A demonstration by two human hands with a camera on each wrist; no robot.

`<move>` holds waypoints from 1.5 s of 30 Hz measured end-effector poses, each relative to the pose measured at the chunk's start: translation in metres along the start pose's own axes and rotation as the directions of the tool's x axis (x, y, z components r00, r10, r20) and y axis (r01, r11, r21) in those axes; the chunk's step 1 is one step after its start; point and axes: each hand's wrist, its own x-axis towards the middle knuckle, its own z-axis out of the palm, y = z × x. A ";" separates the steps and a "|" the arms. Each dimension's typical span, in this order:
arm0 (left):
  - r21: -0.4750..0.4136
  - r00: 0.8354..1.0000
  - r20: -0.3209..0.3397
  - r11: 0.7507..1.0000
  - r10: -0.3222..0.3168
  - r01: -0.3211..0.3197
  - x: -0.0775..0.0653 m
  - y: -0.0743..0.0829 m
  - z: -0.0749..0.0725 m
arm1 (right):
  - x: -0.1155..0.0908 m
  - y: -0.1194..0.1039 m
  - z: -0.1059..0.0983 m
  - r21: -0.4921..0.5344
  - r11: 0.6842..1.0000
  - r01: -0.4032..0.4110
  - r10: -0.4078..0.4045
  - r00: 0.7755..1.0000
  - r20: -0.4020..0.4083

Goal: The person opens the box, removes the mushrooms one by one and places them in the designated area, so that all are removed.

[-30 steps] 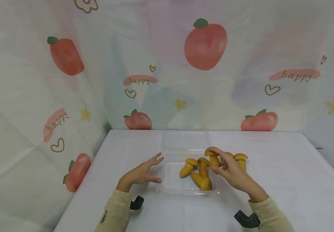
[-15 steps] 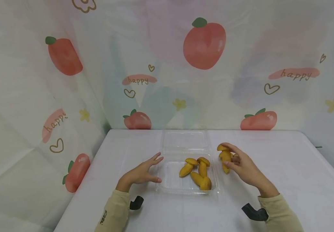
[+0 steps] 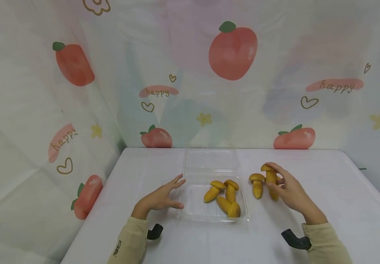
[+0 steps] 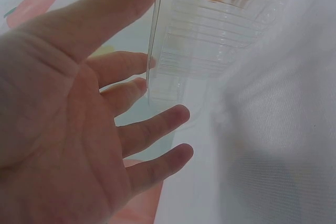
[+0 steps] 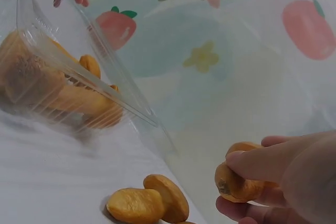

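Right hand [image 3: 290, 191] pinches held mushroom [image 3: 270, 178], shifted right since second ago, away from box [image 3: 194, 206], past table mushroom [image 3: 257, 186]; we judge that one out. Three box mushrooms [image 3: 231, 191] unmoved inside. Left hand [image 3: 158, 198] fingers spread, just beside box's left edge.

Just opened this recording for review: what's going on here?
A person's right hand grips a yellow mushroom to the right of an open clear container. Three more mushrooms lie inside it, and another mushroom rests on the table between hand and container. The left hand, held open, is at the container's left side.
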 end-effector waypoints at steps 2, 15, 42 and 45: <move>-0.001 1.000 0.002 1.000 0.004 -0.004 0.000 0.000 0.000 | -0.001 0.004 -0.001 -0.028 0.999 -0.016 0.016 1.000 0.000; -0.016 1.000 -0.003 1.000 0.009 -0.009 0.000 -0.001 0.000 | -0.003 0.031 -0.008 -0.076 0.994 -0.081 0.082 0.997 0.005; -0.002 1.000 -0.007 1.000 0.008 -0.008 0.001 -0.001 -0.001 | -0.005 0.084 -0.015 -0.062 0.961 -0.271 0.273 0.962 0.025; -0.008 1.000 -0.005 1.000 0.005 -0.005 0.000 0.000 0.000 | -0.006 0.087 -0.013 -0.060 0.963 -0.263 0.265 0.964 0.027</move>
